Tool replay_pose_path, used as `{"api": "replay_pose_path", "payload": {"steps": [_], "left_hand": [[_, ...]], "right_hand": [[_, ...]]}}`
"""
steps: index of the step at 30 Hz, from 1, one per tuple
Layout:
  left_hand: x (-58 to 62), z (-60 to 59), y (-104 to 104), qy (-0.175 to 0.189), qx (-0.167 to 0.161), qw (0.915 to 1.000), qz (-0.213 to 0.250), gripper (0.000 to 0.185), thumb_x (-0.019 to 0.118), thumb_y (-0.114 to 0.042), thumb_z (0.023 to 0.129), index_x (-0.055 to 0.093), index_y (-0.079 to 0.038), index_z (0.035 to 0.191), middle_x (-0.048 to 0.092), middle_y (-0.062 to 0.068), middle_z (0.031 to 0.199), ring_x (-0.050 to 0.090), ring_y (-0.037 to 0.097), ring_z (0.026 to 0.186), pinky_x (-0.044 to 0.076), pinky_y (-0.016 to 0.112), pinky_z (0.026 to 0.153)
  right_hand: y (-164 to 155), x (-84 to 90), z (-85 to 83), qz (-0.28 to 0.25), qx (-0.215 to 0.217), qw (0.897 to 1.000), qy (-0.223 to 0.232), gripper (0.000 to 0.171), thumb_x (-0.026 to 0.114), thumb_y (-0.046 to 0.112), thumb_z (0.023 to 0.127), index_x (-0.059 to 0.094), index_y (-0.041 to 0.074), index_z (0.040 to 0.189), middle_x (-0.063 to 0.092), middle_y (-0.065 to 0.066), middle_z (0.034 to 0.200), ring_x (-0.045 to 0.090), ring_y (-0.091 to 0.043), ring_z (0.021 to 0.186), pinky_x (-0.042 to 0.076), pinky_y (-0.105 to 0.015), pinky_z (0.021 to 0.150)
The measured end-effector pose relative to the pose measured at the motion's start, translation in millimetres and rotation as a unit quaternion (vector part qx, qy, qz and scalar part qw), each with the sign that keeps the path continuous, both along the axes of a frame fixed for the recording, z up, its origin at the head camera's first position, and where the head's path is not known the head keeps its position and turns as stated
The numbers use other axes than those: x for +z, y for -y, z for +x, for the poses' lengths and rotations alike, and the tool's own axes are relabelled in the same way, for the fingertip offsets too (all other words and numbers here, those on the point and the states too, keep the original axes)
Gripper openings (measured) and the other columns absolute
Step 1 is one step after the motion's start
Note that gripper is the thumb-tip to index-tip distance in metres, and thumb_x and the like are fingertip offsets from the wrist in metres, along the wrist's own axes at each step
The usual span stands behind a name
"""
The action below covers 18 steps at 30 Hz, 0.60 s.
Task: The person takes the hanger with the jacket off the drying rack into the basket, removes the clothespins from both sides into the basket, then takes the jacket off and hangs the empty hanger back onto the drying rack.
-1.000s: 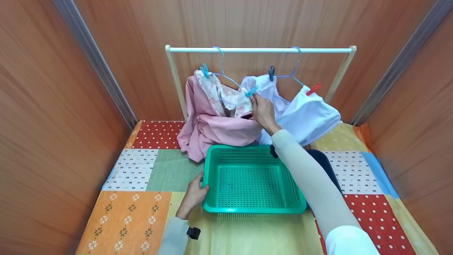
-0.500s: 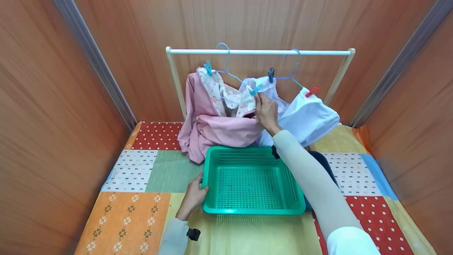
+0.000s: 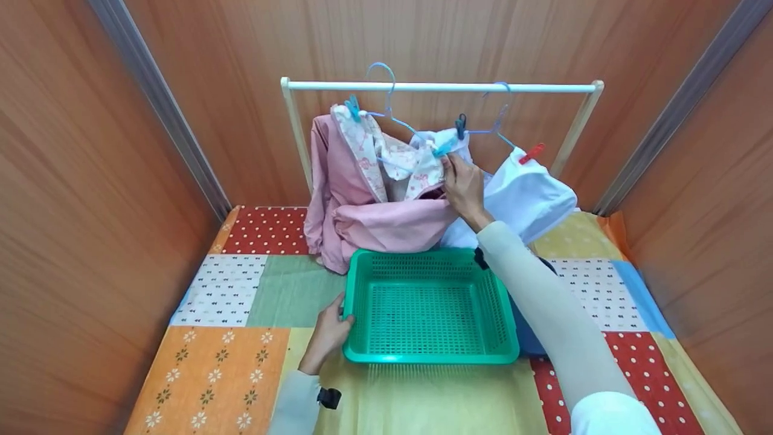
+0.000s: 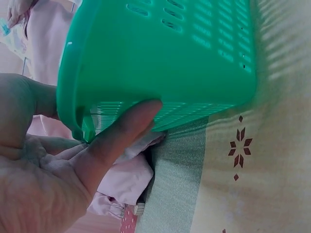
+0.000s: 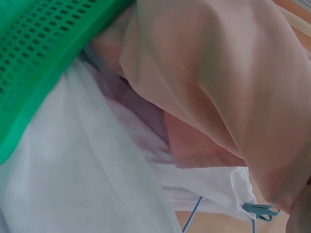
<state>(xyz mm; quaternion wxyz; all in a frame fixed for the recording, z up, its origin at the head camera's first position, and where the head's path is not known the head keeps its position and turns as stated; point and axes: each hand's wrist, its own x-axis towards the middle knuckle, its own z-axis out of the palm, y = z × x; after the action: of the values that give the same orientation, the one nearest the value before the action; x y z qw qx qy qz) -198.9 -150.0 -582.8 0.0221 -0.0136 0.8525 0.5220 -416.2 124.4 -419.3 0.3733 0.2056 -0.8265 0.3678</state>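
Observation:
In the head view my right hand (image 3: 466, 186) pinches the edge of a pink garment (image 3: 392, 225) with floral lining, just below a light-blue clothespin (image 3: 444, 147). Another blue clothespin (image 3: 352, 109) holds the garment's other side to a blue hanger (image 3: 392, 116). The hook of this hanger arches above the white rod (image 3: 435, 87). My left hand (image 3: 329, 331) grips the left rim of a green basket (image 3: 432, 359); the left wrist view shows the thumb (image 4: 121, 138) along the basket's outside. The pink cloth (image 5: 194, 87) fills much of the right wrist view.
White clothing (image 3: 531, 199) hangs on a second hanger (image 3: 497, 124), held by a dark clothespin (image 3: 461, 127) and a red clothespin (image 3: 531, 153). A dark blue object (image 3: 526, 329) lies right of the basket, partly behind my right arm. Wooden panels (image 3: 90, 211) enclose the patchwork cloth (image 3: 223, 374).
My right hand has moved slightly right, carrying the pink garment's clipped corner along. That hanger's hook has shifted right and risen above the rod. My left hand keeps its grip on the basket.

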Motion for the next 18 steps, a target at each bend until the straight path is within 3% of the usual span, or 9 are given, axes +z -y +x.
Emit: {"api": "replay_pose_path", "payload": {"steps": [6, 11, 18], "left_hand": [[0.6, -0.6, 1, -0.007, -0.004, 0.9999, -0.007, 0.059, 0.052, -0.001, 0.095, 0.030, 0.011, 0.148, 0.059, 0.033, 0.128, 0.058, 0.042, 0.119, 0.046, 0.058, 0.100], [0.6, -1.5, 0, -0.001, 0.000, 1.0000, 0.000, 0.059, 0.052, -0.001, 0.095, 0.029, 0.011, 0.148, 0.061, 0.033, 0.124, 0.059, 0.041, 0.118, 0.046, 0.057, 0.100], [5.3, -1.1, -1, 0.019, 0.004, 0.9998, 0.011, 0.060, 0.051, -0.002, 0.095, 0.028, 0.010, 0.149, 0.059, 0.033, 0.128, 0.057, 0.042, 0.122, 0.046, 0.058, 0.101]], "right_hand": [[-12, -5.4, 5.0, -0.002, 0.008, 1.000, -0.013, 0.030, 0.051, 0.022, 0.103, 0.057, 0.004, 0.079, 0.042, -0.007, 0.058, 0.039, -0.020, 0.050, 0.033, -0.031, 0.053], [-22, -12.3, 9.3, 0.003, 0.003, 0.999, -0.040, 0.028, 0.057, 0.015, 0.099, 0.055, 0.003, 0.074, 0.044, -0.008, 0.057, 0.042, -0.023, 0.051, 0.036, -0.035, 0.053], [-37, -21.7, 17.7, 0.001, 0.012, 0.999, -0.050, 0.015, 0.059, 0.011, 0.097, 0.067, 0.003, 0.088, 0.059, -0.013, 0.065, 0.057, -0.027, 0.059, 0.048, -0.043, 0.061]]}}
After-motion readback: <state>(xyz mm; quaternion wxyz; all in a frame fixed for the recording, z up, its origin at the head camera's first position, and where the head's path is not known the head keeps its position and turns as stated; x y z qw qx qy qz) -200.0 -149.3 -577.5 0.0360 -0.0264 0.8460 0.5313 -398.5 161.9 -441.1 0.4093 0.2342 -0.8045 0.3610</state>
